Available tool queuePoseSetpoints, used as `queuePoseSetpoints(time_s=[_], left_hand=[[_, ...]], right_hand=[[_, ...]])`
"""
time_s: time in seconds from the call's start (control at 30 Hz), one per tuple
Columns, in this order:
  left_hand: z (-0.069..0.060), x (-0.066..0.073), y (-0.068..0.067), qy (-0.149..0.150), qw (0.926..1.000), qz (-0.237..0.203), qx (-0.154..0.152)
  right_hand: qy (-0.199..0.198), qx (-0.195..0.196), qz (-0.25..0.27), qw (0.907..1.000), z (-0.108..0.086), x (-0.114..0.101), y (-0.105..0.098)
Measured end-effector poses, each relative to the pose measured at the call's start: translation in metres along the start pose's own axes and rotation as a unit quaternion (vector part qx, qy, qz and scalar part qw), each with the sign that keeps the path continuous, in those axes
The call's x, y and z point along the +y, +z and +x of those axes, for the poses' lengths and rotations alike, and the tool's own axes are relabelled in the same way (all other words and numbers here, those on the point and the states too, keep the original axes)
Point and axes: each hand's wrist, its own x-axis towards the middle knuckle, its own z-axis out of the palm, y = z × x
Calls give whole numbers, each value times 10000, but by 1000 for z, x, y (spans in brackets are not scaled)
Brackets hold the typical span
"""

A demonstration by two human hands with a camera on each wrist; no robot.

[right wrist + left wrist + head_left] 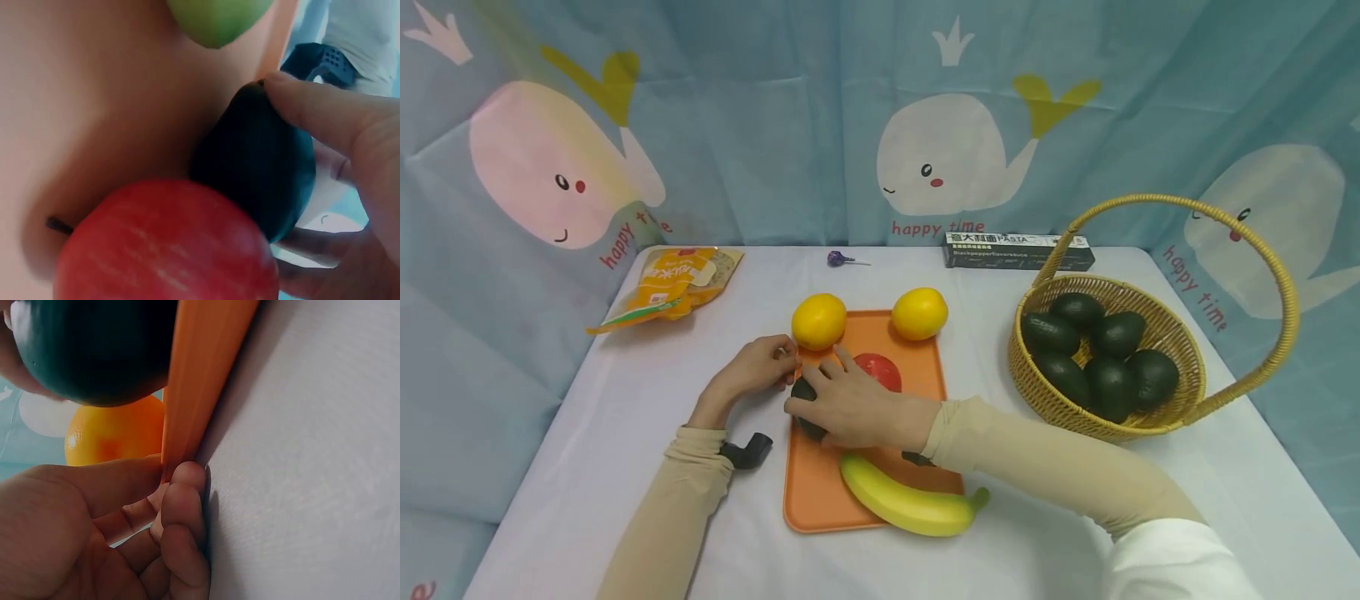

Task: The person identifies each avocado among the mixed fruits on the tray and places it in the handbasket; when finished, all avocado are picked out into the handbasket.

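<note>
My left hand (763, 364) pinches the left rim of an orange tray (823, 504). In the left wrist view, its thumb lies on the inner side of the tray wall (203, 369) and its curled fingers on the outer side. My right hand (859, 408) grips a dark green avocado (256, 156) at the tray's left side, thumb at the stem end. Beside the avocado lies a red apple (165, 247), touching or nearly so. A banana (910, 500) lies across the tray's near part, its stem past the right rim. Two yellow lemons (818, 322) (920, 314) sit at the far corners.
To the right stands a wicker basket (1026, 367) with a tall handle, holding several avocados (1112, 387). A black pasta box (1018, 252) lies at the back edge. A lollipop (837, 259) lies at the back, and an orange food bag (673, 283) at back left.
</note>
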Motion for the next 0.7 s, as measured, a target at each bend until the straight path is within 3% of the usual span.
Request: queuePoseSetpoints(time_s=[0.2,0.27,0.37,0.53,0.6,0.7], left_hand=[[0,-1,0,11,10000,-91,3],[-1,-3,1,28,10000,-76,7],[-1,-4,1,22,10000,-74,1],[0,-1,-2,-73,9997,-236,-63],[1,-1,-1,-134,9995,-286,-95],[1,-1,0,-260,9991,-307,-135]], right_hand=[[26,-6,-141,9999,2,-1,-1],[54,-6,92,9999,1,2,-4],[113,356,783,9962,-10,10,-14],[630,1603,1769,9690,-60,39,-39],[1157,1771,1973,9573,-90,53,-46],[2164,1537,2221,9382,-135,75,-49]])
